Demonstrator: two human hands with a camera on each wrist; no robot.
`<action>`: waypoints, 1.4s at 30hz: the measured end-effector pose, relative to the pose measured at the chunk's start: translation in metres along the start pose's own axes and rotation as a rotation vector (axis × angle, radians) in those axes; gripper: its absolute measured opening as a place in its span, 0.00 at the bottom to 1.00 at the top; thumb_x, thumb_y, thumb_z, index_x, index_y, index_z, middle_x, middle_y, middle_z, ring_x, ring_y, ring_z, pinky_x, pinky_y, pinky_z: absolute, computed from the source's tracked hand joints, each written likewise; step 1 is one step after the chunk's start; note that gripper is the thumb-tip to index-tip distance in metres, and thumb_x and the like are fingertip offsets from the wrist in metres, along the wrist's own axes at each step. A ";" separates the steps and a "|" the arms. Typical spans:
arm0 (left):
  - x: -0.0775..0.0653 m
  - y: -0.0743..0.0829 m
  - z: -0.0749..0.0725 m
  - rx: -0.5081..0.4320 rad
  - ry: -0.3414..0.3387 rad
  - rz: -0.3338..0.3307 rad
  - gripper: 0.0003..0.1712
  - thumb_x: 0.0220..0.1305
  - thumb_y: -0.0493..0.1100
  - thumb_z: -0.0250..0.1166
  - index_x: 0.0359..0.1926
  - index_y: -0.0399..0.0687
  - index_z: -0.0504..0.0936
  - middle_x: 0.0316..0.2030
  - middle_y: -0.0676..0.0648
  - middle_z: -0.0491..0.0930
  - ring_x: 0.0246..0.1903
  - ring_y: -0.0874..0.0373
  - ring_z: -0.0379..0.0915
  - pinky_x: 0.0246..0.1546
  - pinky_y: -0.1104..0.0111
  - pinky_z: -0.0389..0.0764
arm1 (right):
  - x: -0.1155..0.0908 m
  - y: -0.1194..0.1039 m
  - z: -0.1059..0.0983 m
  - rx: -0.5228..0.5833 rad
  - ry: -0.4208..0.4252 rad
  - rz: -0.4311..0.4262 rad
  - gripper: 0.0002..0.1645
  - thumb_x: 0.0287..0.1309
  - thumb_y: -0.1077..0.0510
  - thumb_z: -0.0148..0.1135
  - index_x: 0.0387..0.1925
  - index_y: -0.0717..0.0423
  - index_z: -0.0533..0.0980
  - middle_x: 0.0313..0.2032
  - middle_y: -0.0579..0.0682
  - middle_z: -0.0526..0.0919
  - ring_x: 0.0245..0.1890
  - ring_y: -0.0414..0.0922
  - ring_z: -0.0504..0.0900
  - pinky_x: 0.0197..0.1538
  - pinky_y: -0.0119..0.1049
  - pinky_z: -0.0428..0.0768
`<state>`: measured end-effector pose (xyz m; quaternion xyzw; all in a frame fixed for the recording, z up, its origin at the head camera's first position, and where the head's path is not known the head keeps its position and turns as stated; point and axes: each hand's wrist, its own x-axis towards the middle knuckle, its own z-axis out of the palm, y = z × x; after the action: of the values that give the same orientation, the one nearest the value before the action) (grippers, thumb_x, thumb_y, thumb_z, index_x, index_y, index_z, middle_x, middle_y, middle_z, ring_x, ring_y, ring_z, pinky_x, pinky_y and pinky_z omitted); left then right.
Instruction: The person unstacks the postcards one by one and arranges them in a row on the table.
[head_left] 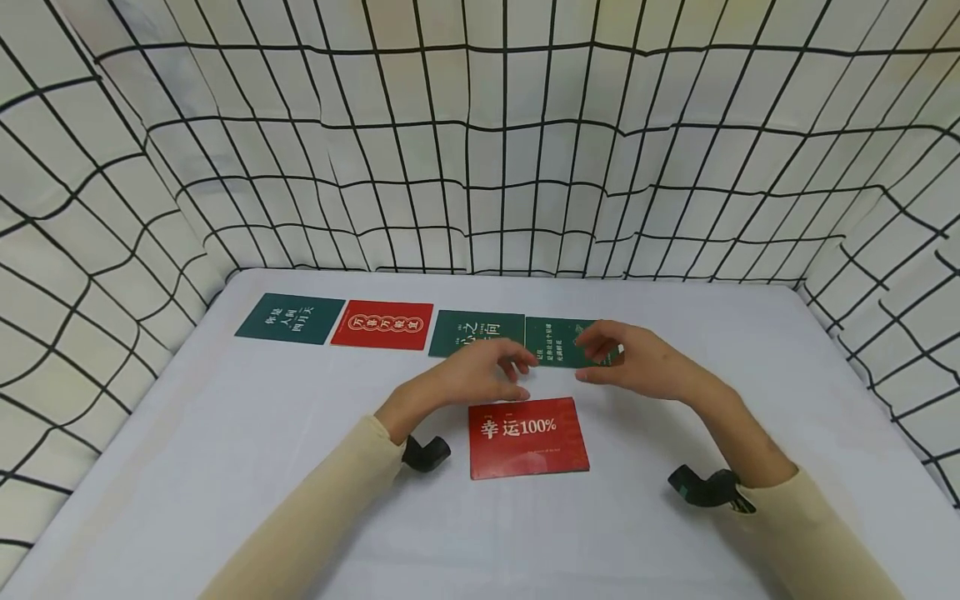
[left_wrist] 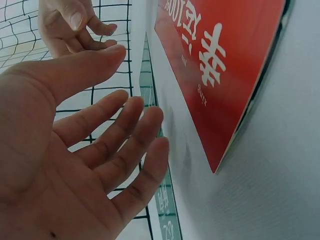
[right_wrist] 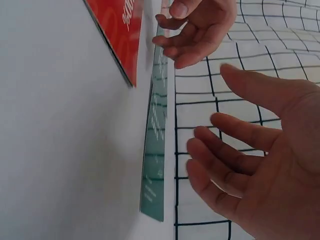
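My left hand (head_left: 474,372) hovers behind a red card stack (head_left: 528,450) with white lettering, its fingers loosely bent and holding nothing. In the left wrist view that hand (left_wrist: 100,145) shows its bare palm beside the red stack (left_wrist: 220,70). Farther right, my right hand (head_left: 645,362) is raised in front of a dark green card (head_left: 558,333), partly hiding it. The right wrist view shows the right hand (right_wrist: 250,155) with thumb and fingers apart and nothing between them. Another green card (head_left: 472,325) lies behind the left hand, partly covered by it.
The row continues leftward with a red card (head_left: 381,325) and a green card (head_left: 291,318). All lie on a white-covered table (head_left: 225,467). A black grid net (head_left: 480,150) encloses the back and sides. Small black wrist devices (head_left: 426,454) sit at both sleeves.
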<state>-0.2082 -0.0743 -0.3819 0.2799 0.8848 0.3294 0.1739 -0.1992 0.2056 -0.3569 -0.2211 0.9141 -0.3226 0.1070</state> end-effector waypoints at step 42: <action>-0.035 0.012 0.011 0.234 -0.122 -0.020 0.47 0.46 0.51 0.85 0.69 0.53 0.77 0.56 0.51 0.76 0.60 0.57 0.71 0.52 0.63 0.87 | -0.016 -0.041 0.055 -0.306 -0.218 -0.063 0.56 0.30 0.46 0.91 0.65 0.49 0.75 0.55 0.49 0.76 0.61 0.47 0.73 0.47 0.44 0.90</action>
<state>-0.1710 -0.0828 -0.3769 0.3088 0.9078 0.2045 0.1969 -0.1526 0.1549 -0.3728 -0.2971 0.9280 -0.1574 0.1606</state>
